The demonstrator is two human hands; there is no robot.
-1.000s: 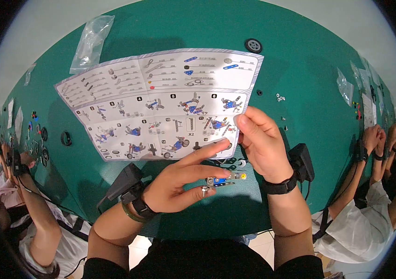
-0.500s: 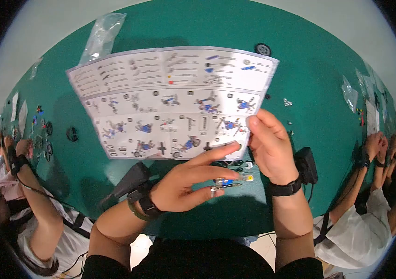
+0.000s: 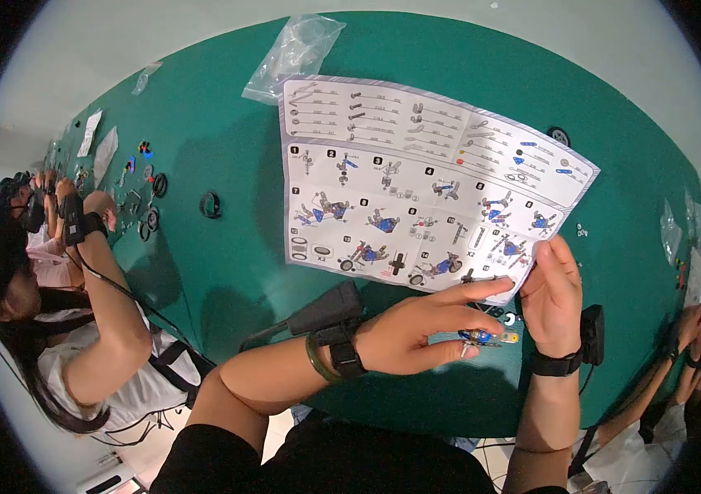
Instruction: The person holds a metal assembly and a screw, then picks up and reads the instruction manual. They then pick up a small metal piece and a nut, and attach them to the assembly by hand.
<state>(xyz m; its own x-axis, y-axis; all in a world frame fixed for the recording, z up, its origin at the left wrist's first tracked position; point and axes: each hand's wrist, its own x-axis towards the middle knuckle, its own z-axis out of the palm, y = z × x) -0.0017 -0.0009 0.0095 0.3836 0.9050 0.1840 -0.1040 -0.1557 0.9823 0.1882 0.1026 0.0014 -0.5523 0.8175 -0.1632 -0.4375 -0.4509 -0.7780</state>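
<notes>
A printed instruction sheet (image 3: 416, 177) with numbered motorcycle assembly pictures is held up over the table. My right hand (image 3: 554, 288) grips its lower right edge, thumb in front. Between the thumb and fingers of my left hand (image 3: 424, 329) is a small partly built model (image 3: 482, 337) of blue and metal pieces with a yellow spot at its end. The left index finger stretches along the sheet's bottom edge, overlapping the last pictures. Just beyond the model, small black parts and a light wrench-like piece (image 3: 512, 318) lie on the table, partly covered.
On the green table (image 3: 227, 123) lie a clear plastic bag (image 3: 297, 58), a black tyre (image 3: 211, 205), a wheel (image 3: 559, 135) partly behind the sheet and small silver parts (image 3: 582, 230). People sit at both sides; scattered parts (image 3: 143, 150) lie near the left person (image 3: 104, 329).
The view has swung left, so the scene sits further right. The sheet now slopes down to the right and its print is sharper. Both hands keep their holds.
</notes>
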